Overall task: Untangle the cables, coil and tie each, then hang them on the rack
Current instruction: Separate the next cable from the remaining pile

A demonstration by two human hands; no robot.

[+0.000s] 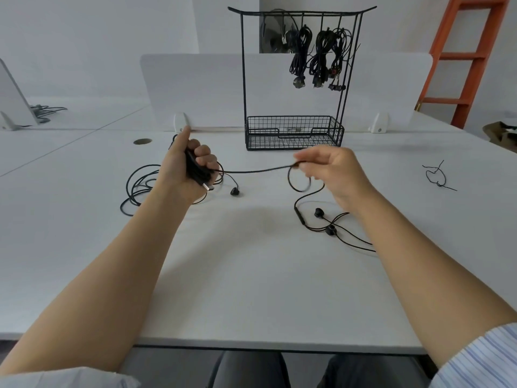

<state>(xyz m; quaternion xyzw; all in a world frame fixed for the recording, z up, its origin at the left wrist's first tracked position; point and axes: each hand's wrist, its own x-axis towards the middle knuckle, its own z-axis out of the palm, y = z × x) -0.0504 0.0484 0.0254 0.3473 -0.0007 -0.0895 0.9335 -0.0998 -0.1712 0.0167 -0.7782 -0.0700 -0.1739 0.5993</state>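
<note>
Left hand point(190, 166) raised above table point(251, 275), fist upright, thumb pointing up. Fingers curled round coiled black cable point(195, 172), USB plug point(207, 187) poking out below. Right hand point(333, 169) level with it, palm down, thumb and forefinger pinching cable's free run, stretched between hands. Earphones point(321, 217) lie on table under right wrist. Rack point(296, 79) stands behind, three coiled bundles point(319, 54) hanging toward its right.
</note>
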